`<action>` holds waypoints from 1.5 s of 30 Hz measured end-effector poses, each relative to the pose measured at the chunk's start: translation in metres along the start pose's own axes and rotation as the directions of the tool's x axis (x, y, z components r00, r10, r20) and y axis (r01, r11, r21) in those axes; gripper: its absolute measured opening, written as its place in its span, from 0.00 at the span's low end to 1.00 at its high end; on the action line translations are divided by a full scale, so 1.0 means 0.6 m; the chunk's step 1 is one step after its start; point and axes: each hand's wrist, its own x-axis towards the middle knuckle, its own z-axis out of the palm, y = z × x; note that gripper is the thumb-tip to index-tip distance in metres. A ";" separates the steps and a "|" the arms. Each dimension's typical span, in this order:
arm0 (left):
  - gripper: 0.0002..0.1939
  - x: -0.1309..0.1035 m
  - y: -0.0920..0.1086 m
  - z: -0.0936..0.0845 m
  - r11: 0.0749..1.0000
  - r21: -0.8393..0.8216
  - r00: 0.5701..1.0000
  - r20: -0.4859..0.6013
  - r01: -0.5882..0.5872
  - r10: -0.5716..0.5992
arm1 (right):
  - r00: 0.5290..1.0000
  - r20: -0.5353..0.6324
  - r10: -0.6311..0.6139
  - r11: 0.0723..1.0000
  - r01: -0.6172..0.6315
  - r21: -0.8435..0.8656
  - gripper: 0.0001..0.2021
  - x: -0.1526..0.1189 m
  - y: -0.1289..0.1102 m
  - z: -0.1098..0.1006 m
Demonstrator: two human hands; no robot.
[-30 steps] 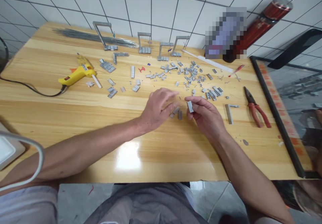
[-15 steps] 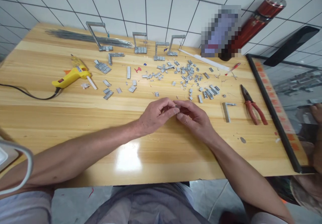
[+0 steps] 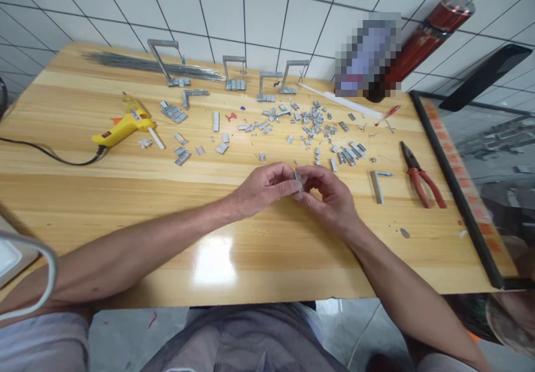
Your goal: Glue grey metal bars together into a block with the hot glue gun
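A small grey metal piece (image 3: 298, 179) is pinched between my two hands above the middle of the wooden table (image 3: 167, 193). My left hand (image 3: 267, 189) has its thumb and fingers closed on the piece from the left. From the right, my right hand (image 3: 328, 196) grips the same piece with thumb and forefinger. Beyond the hands lie scattered grey metal pieces (image 3: 313, 124). A row of strips (image 3: 351, 153) rests just past my right hand, and an L-shaped grey piece (image 3: 377, 187) lies to its right.
Red-handled pliers (image 3: 421, 179) lie at the right beside a black-framed panel (image 3: 457, 193). A yellow glue gun (image 3: 121, 129) with its cord is at the left. Several bracket-shaped stands (image 3: 234, 85) and thin wires (image 3: 125, 62) line the back. A red flask (image 3: 430, 40) stands at the back right.
The grey piece between my fingertips shows more clearly now, turned more upright. My hands have shifted slightly, and the view has moved a little.
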 end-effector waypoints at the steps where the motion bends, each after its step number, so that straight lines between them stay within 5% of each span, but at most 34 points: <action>1: 0.20 0.000 0.001 0.001 1.000 0.006 1.000 0.013 0.012 -0.012 | 1.000 -0.016 -0.013 1.000 0.012 -0.022 0.20 0.000 0.001 0.001; 12: 0.19 -0.003 -0.002 -0.003 0.995 0.024 0.995 0.041 0.094 -0.095 | 0.999 0.005 -0.034 0.999 0.035 -0.004 0.19 0.000 -0.004 -0.001; 31: 0.18 -0.007 -0.013 -0.003 0.980 0.190 0.998 -0.001 0.065 -0.067 | 0.960 0.052 -0.276 0.877 0.274 -0.396 0.20 0.007 -0.004 -0.005; 45: 0.21 -0.007 -0.002 -0.001 0.979 0.185 0.996 -0.005 0.092 -0.092 | 0.977 0.035 -0.210 0.934 0.211 -0.288 0.18 0.007 -0.006 -0.007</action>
